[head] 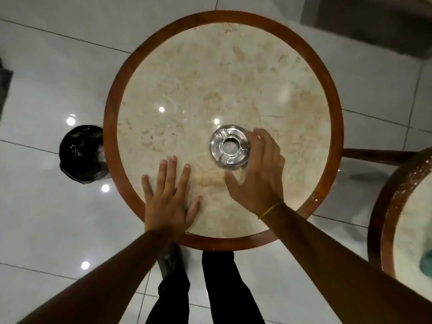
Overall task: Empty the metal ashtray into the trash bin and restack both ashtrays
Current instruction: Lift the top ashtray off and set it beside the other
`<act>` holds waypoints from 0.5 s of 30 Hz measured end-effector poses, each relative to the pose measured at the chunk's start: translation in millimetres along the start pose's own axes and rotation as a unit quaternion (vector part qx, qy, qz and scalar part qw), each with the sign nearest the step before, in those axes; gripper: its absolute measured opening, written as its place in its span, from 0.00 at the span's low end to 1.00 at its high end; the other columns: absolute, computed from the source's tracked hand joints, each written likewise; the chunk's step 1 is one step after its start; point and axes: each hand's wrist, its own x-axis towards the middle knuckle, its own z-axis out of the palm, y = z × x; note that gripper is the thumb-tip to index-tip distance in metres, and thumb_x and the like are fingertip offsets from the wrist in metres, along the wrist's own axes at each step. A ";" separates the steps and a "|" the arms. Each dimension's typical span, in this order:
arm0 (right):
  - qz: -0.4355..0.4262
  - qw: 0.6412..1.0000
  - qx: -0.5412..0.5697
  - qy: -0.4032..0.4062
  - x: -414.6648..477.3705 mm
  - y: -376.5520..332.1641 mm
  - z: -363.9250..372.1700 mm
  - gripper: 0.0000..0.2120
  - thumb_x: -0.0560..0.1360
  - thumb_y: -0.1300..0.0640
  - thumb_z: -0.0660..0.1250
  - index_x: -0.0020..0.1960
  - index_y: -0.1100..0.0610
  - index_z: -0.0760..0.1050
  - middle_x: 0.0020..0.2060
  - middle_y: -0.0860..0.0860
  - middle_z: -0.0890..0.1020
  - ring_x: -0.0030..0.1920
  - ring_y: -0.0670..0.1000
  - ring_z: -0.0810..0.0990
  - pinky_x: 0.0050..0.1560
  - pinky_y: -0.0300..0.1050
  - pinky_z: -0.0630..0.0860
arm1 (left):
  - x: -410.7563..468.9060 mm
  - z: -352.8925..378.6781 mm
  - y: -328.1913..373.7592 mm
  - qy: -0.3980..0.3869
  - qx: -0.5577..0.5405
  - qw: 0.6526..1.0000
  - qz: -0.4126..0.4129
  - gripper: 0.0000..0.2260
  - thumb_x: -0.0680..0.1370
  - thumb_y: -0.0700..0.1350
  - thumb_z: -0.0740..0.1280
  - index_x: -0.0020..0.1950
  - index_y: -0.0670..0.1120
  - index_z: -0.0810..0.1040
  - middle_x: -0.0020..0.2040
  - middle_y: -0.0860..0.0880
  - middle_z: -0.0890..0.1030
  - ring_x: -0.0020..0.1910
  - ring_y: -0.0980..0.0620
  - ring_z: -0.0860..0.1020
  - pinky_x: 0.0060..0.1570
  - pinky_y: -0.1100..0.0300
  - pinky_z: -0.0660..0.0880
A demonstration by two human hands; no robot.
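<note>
A shiny metal ashtray stands on the round marble table, right of its middle; I cannot tell whether a second ashtray is stacked with it. My right hand curves around the ashtray's right side. Its fingertips are at the rim and its thumb is spread apart below the ashtray, not closed on it. My left hand lies flat on the table near the front edge, fingers spread, holding nothing. The trash bin, lined with a black bag, stands on the floor just left of the table.
The table has a brown wooden rim. A second round table juts in at the right, with a wooden bar beside it. White glossy floor tiles surround everything. My legs in dark trousers stand at the table's near edge.
</note>
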 end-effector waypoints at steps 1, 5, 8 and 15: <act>-0.013 1.000 -0.013 -0.012 9.3 -3.3 2.4 0.46 0.65 0.43 0.74 0.77 0.55 0.61 0.76 0.55 0.65 0.74 0.58 0.65 0.64 0.57 0.68 | 0.1 -1.2 1.0 -0.001 0.001 1.000 -0.001 0.39 0.84 0.68 0.51 0.90 0.48 0.53 0.91 0.42 0.47 0.90 0.38 0.48 0.83 0.27 0.44; -0.027 0.990 -0.100 -0.093 38.2 -17.0 10.9 0.54 0.61 0.40 0.75 0.80 0.51 0.54 0.77 0.54 0.61 0.74 0.59 0.64 0.59 0.60 0.70 | 0.4 3.1 0.6 0.016 0.006 1.000 0.002 0.39 0.84 0.68 0.53 0.90 0.49 0.55 0.91 0.42 0.48 0.90 0.39 0.48 0.83 0.29 0.43; -0.041 0.978 -0.143 -0.144 47.9 -17.7 15.8 0.56 0.58 0.46 0.75 0.81 0.51 0.53 0.74 0.54 0.63 0.70 0.59 0.66 0.57 0.59 0.72 | 0.7 5.5 -3.0 0.022 0.008 1.000 0.008 0.38 0.84 0.68 0.53 0.90 0.48 0.56 0.91 0.42 0.48 0.90 0.39 0.48 0.83 0.28 0.44; -0.055 0.968 -0.137 -0.201 67.9 -13.7 14.8 0.46 0.56 0.52 0.76 0.72 0.54 0.64 0.63 0.56 0.67 0.59 0.60 0.69 0.51 0.54 0.80 | -0.5 7.9 -3.2 0.025 0.003 1.000 0.005 0.38 0.85 0.69 0.50 0.90 0.49 0.55 0.91 0.42 0.48 0.90 0.39 0.46 0.83 0.29 0.43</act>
